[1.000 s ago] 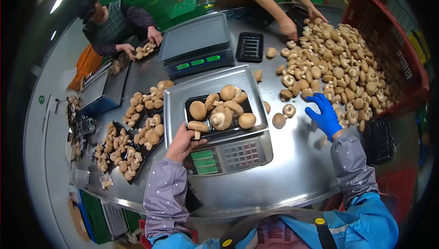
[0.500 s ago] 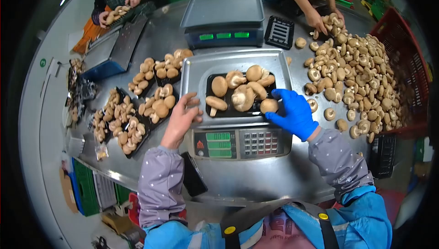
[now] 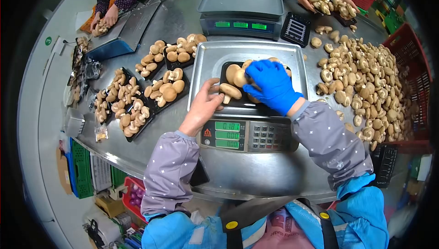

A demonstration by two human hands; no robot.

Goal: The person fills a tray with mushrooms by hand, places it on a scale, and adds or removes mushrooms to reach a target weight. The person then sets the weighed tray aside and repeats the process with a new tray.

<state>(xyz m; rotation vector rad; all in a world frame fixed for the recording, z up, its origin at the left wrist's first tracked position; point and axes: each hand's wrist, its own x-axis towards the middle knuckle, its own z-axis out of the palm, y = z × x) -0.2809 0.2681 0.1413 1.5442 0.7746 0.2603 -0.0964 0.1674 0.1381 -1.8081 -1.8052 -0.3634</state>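
Observation:
A black tray (image 3: pixel 225 73) of shiitake mushrooms sits on the steel pan (image 3: pixel 203 66) of a scale whose lit display (image 3: pixel 227 135) faces me. My right hand (image 3: pixel 274 87), in a blue glove, reaches over the tray with its fingers curled round a shiitake mushroom (image 3: pixel 239 78), hiding much of the tray's right half. At the tray's left edge, my bare left hand (image 3: pixel 206 105) has its fingers slightly spread beside another mushroom (image 3: pixel 230 92) lying with its stem toward me.
Filled mushroom trays (image 3: pixel 167 89) stand to the left. A large mushroom heap (image 3: pixel 366 80) spills from a red crate (image 3: pixel 411 52) on the right. Behind are a second scale (image 3: pixel 242 2) and an empty black tray (image 3: pixel 296 29). Two people across the table handle mushrooms.
My right hand has moved left from the tray's right edge to over its middle, closing on a mushroom. My left hand has come closer to the tray's left side. The display reading has changed.

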